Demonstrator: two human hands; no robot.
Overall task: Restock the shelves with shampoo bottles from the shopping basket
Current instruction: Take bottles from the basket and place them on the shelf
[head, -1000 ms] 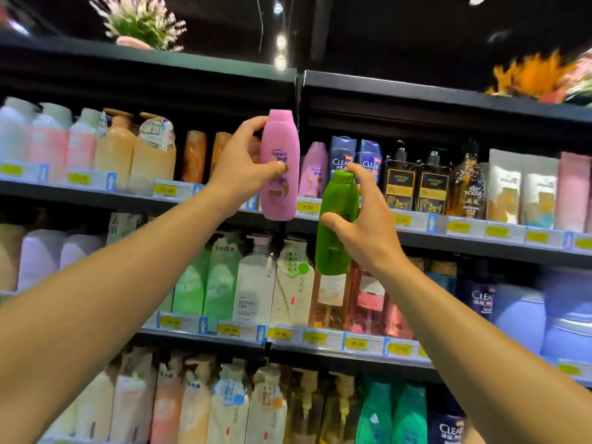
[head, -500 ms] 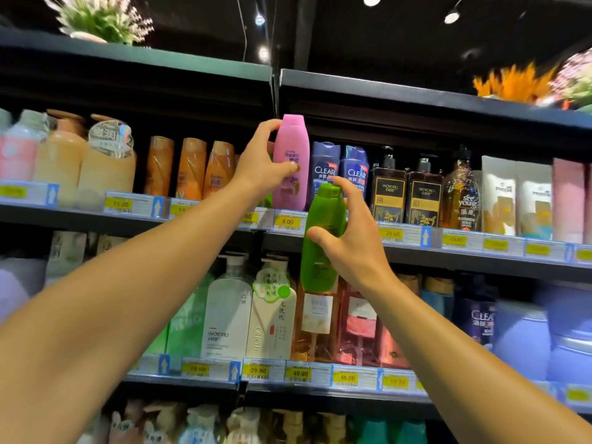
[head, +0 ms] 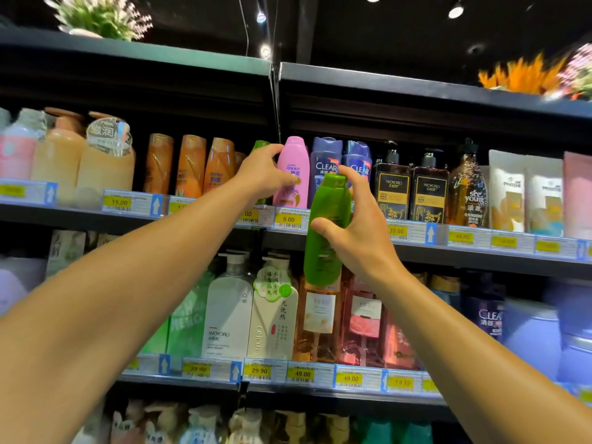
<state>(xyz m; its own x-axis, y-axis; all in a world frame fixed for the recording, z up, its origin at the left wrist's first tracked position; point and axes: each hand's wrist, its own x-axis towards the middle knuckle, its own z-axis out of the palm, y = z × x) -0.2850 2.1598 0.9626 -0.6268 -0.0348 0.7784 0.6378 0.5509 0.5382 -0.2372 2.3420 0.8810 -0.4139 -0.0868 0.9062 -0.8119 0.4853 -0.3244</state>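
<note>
A shop aisle under a dark ceiling with spot lamps, tiers of dark shelves packed with bottles behind yellow price tags. On the upper shelf (head: 205, 216) stands the pink bottle (head: 293, 173), upright at the front edge just beside two blue bottles (head: 325, 165). The left hand (head: 261, 176) has its grip pinching the pink bottle, thumb across the label and fingers round its left side; it looks as if the hand is settling the bottle into its slot, label facing out so shoppers can read it. Behind that hand the cap of another green bottle (head: 260, 145) shows, so this may be the row where green ones belong.

The right hand (head: 358, 238) has its grip pressed around the green bottle (head: 326, 229), held in the air in front of the shelf edge, cap up and leaning a little, likely waiting its turn for a place. Further out, orange bottles (head: 190, 165) stand to the left and dark pump bottles (head: 392, 187) to the right. The lower shelf (head: 320, 376) carries white, green and pink bottles. Flowers (head: 102, 17) sit on top of the unit. The basket is out of view.
</note>
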